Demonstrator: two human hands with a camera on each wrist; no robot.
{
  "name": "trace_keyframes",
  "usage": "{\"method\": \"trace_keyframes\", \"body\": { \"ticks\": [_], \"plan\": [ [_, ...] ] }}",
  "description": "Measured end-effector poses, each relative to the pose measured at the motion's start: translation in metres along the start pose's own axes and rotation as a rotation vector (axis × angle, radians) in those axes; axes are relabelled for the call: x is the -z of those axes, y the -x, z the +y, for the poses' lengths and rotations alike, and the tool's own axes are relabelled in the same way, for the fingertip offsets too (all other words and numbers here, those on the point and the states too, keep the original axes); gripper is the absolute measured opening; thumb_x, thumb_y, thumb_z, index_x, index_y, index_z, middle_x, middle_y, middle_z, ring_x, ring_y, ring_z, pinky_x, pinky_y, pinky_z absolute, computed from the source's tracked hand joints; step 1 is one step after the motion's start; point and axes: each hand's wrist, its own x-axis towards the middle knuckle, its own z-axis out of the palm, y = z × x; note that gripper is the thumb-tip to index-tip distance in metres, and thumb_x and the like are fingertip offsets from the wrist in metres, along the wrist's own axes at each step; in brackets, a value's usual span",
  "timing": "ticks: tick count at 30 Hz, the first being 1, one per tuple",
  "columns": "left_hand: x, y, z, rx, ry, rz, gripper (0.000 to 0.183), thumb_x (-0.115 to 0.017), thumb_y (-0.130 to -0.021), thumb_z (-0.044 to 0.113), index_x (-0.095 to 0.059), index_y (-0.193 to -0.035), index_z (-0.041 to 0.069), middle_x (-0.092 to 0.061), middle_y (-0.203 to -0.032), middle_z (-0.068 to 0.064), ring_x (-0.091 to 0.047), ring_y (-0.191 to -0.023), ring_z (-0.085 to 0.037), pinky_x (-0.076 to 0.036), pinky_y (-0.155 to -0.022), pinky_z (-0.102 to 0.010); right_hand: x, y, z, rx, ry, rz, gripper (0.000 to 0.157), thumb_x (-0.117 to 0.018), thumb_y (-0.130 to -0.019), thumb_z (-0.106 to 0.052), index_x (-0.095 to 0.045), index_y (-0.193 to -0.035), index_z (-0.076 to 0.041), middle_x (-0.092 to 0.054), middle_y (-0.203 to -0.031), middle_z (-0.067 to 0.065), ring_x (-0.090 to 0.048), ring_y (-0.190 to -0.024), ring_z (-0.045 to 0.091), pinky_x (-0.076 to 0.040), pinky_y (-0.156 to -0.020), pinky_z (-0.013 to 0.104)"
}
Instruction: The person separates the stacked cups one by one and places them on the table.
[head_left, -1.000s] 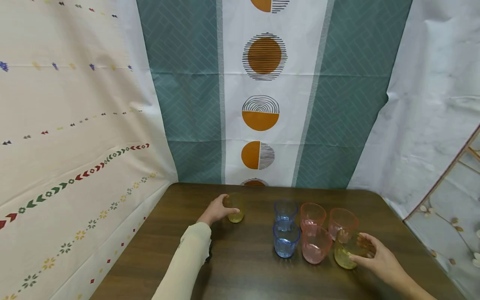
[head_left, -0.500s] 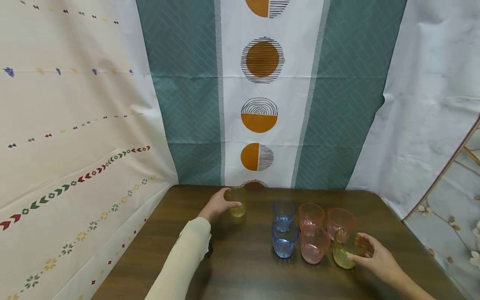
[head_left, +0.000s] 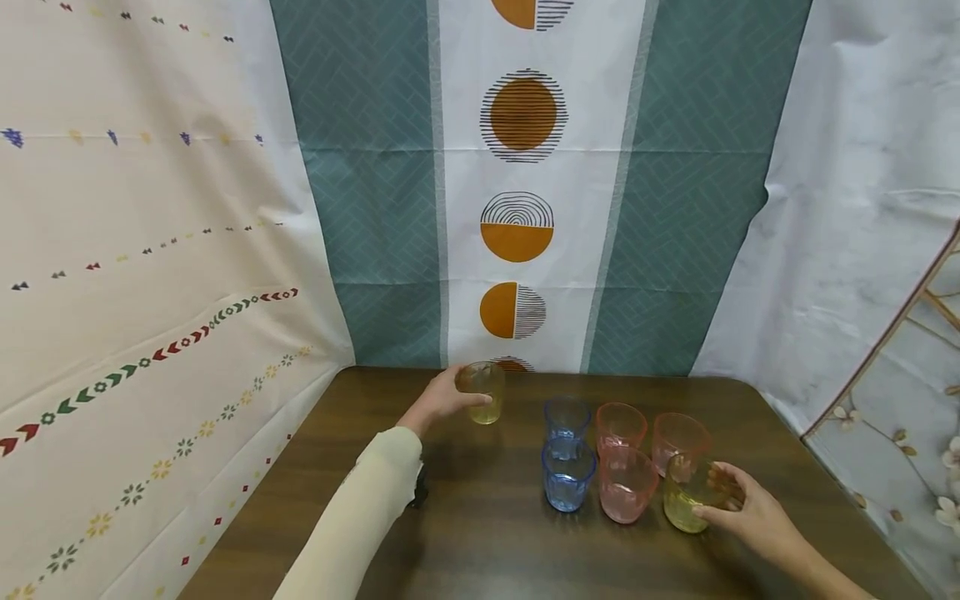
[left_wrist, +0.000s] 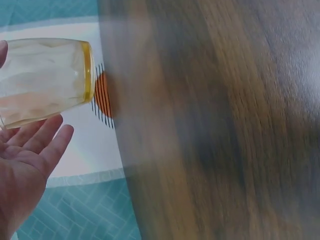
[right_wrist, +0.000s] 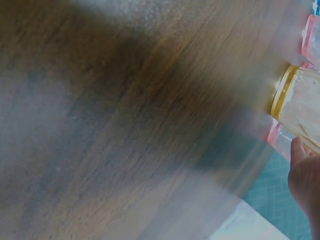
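Observation:
My left hand (head_left: 442, 400) holds a clear yellow drinking glass (head_left: 489, 390) upright toward the back of the table, thumb on one side and fingers on the other. The left wrist view has this glass (left_wrist: 45, 80) sideways, its thick amber base apart from the wood. At the right, my right hand (head_left: 757, 518) grips a second yellow glass (head_left: 682, 504) from its right side, its base on or close to the table. Beside that glass are a front pink glass (head_left: 627, 492) and a right rear pink glass (head_left: 675, 433). Some right fingers are hidden in the right wrist view.
A third pink glass (head_left: 621, 419) stands behind the front one. Left of the pink glasses are a front blue glass (head_left: 567, 485) and a rear blue glass (head_left: 567, 412). The brown wooden table (head_left: 480, 533) meets a patterned cloth (head_left: 386, 275) at its back edge.
My left hand has raised its yellow glass and carried it right and toward the back. The right hand and its glass have hardly moved; the other glasses stay put.

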Motion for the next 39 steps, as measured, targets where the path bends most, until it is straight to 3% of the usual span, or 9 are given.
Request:
{"method": "trace_keyframes", "body": {
  "ticks": [12,26,32,39],
  "plan": [
    [-0.013,0.003,0.009,-0.045,-0.040,-0.059,0.092,-0.082,-0.077,0.050,-0.040,-0.149,0.009,-0.056,-0.136,-0.011,-0.052,-0.124,-0.032,-0.046,-0.100,-0.048,0.001,-0.001,0.001,0.021,-0.019,-0.005,0.090,-0.077,-0.088,-0.027,-0.022,-0.144,0.018,-0.040,-0.139,0.041,-0.044,-0.126,0.055,-0.049,-0.097,0.041],
    [-0.039,0.002,0.003,-0.006,0.012,-0.082,0.089,-0.082,-0.081,0.041,-0.038,-0.149,0.006,-0.052,-0.141,-0.016,-0.049,-0.128,-0.036,-0.043,-0.104,-0.052,0.000,-0.001,0.006,-0.007,-0.020,-0.020,0.089,-0.076,-0.089,-0.028,-0.023,-0.145,0.016,-0.041,-0.139,0.040,-0.044,-0.127,0.053,-0.046,-0.100,0.045],
    [-0.055,0.000,-0.003,-0.008,0.004,-0.076,0.090,-0.083,-0.079,0.041,-0.039,-0.148,0.004,-0.051,-0.140,-0.020,-0.047,-0.129,-0.039,-0.042,-0.104,-0.053,-0.002,-0.001,0.005,0.002,-0.005,-0.018,0.089,-0.076,-0.089,-0.029,-0.023,-0.144,0.017,-0.040,-0.139,0.041,-0.044,-0.126,0.055,-0.044,-0.100,0.051],
    [-0.064,0.000,-0.008,0.023,-0.038,-0.064,0.089,-0.083,-0.079,0.041,-0.040,-0.148,0.004,-0.049,-0.143,-0.018,-0.045,-0.132,-0.037,-0.040,-0.107,-0.054,-0.002,0.000,0.007,-0.031,-0.025,-0.019,0.091,-0.076,-0.089,-0.030,-0.022,-0.145,0.016,-0.039,-0.140,0.041,-0.043,-0.128,0.055,-0.046,-0.100,0.047]
  ]
}}
